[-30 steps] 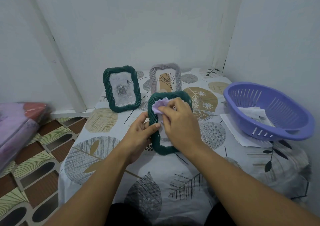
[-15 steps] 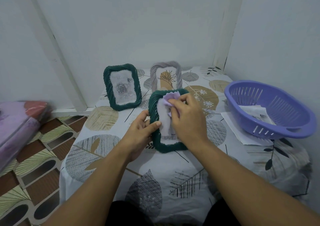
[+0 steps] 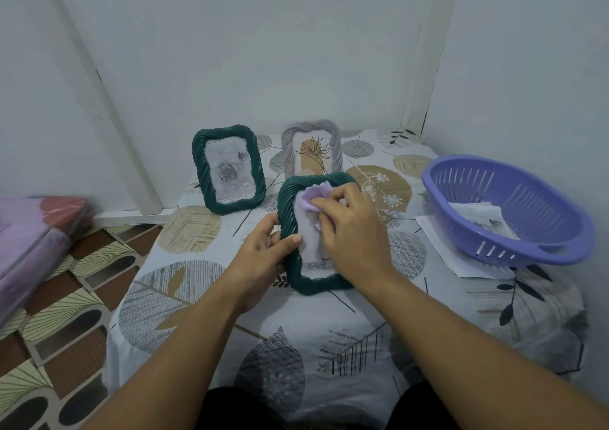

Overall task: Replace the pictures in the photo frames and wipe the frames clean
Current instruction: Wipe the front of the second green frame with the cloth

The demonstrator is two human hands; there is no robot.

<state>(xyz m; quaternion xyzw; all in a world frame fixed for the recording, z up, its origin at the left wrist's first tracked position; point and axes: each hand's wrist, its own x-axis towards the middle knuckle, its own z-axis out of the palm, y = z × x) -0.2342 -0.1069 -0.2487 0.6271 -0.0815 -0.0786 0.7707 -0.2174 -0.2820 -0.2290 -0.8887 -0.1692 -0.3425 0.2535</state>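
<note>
On the leaf-print tablecloth (image 3: 197,298) in the white corner, our left hand (image 3: 263,258) gripped the near green frame (image 3: 316,284) upright; our right hand (image 3: 352,232), fingers pinching the lilac cloth (image 3: 313,195), had slid from its top-left corner onto the glass, so wiping looked underway

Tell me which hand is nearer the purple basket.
Right. The right hand wipes the held frame, just left of the purple basket; the left hand is farther, across the frame.
</note>
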